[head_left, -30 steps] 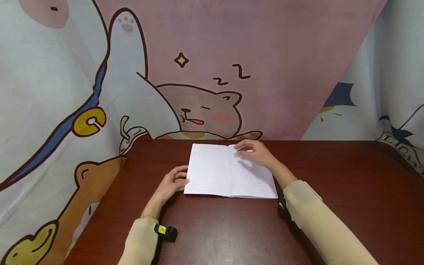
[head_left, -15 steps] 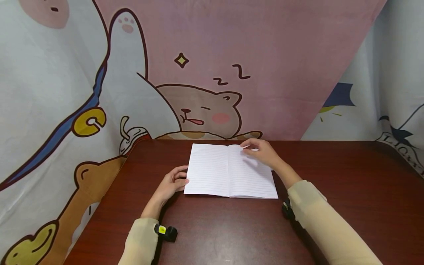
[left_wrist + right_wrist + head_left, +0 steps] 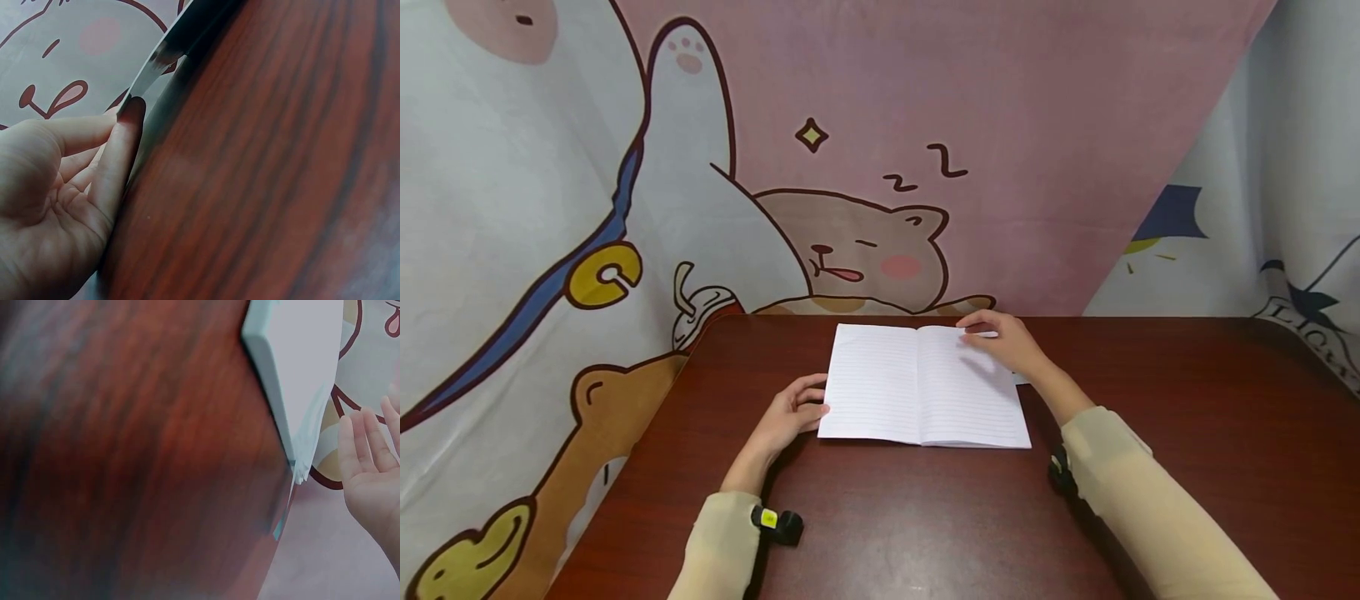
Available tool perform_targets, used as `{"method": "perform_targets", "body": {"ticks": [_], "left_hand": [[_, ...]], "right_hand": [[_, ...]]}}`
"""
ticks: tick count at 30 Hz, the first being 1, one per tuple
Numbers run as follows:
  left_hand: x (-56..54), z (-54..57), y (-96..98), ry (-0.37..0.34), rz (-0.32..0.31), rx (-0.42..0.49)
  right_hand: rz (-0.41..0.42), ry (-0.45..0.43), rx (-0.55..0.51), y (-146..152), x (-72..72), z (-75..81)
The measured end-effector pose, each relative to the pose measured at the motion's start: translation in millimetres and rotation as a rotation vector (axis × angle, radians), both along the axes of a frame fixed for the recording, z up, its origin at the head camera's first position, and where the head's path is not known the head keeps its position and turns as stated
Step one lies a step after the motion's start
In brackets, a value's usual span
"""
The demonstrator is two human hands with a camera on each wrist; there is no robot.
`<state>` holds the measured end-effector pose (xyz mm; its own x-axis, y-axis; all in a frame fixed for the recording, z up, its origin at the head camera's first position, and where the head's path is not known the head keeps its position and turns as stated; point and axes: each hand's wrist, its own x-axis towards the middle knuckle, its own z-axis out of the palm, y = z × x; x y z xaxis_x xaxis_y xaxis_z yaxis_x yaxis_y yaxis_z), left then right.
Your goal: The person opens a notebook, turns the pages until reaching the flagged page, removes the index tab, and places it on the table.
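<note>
An open notebook [image 3: 880,383] with blank ruled pages lies toward the back of the table. At its left edge my left hand [image 3: 788,417] pinches the cover and pages between thumb and fingers; the left wrist view shows this hand [image 3: 69,181] with its fingertips on the notebook edge [image 3: 153,59]. My right hand [image 3: 1003,342] is over the upper right corner of the right page, casting a shadow there. In the right wrist view the right hand [image 3: 375,469] has loosely extended fingers, apart from the page edges [image 3: 275,381]; its thumb is hidden.
The dark red wooden table [image 3: 910,525] extends in front and to both sides. Directly behind its far edge hangs a cartoon-printed cloth [image 3: 1037,167]. A small pale corner [image 3: 1021,379] sticks out past the notebook's right edge, beside the right wrist.
My right hand has slid rightward along the top of the right page, toward its outer corner. The pale corner now shows beside the wrist. The left hand and notebook have stayed put.
</note>
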<state>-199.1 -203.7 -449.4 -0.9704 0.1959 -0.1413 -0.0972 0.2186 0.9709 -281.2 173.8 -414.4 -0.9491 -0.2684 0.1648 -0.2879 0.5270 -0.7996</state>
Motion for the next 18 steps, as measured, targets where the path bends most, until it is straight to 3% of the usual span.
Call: {"method": "perform_targets", "body": {"ticks": [18], "left_hand": [[0.3, 0.8, 0.3, -0.006, 0.000, 0.010]], "right_hand": [[-0.016, 0.032, 0.003, 10.3, -2.1, -7.3]]}}
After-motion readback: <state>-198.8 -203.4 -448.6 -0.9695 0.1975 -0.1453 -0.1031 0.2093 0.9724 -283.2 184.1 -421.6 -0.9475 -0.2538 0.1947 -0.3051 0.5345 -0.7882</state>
